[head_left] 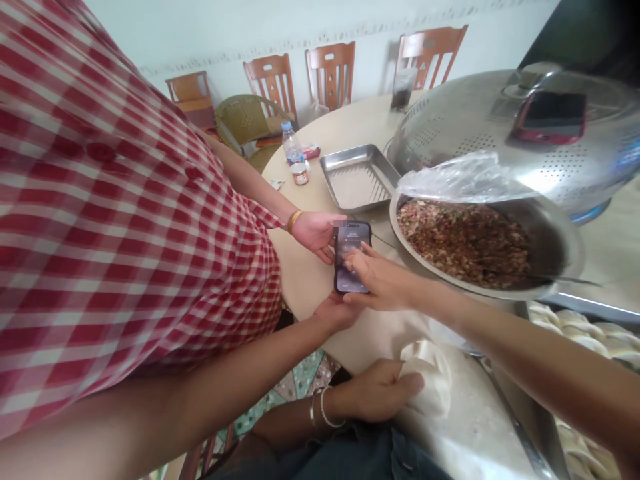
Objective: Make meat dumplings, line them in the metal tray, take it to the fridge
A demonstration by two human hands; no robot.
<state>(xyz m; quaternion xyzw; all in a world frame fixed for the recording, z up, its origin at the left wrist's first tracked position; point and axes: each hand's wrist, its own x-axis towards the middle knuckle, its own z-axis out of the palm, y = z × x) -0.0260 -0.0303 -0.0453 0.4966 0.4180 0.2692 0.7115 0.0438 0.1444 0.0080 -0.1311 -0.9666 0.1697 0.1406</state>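
My left hand [375,392], with bracelets at its wrist, is closed on a piece of white dough [427,377] low in front of me. My right hand [380,277] reaches across from the right, fingers apart, a fingertip at the lit screen of a smartphone [353,277]. The phone lies in the two hands of a person in a red checked shirt [210,253]; one of their hands [313,232] is at its far side, the other hand [336,312] under its near end. Right of the phone stands a metal bowl [560,233] of minced filling [465,240].
A plastic bag [455,177] drapes over the bowl's rim. Behind it sits a large perforated metal lid [450,113] with a red phone [555,119] on top. Filled dough pieces [575,327] lie at right. A metal tray [357,177], bottle [290,141] and jar [300,175] stand farther back.
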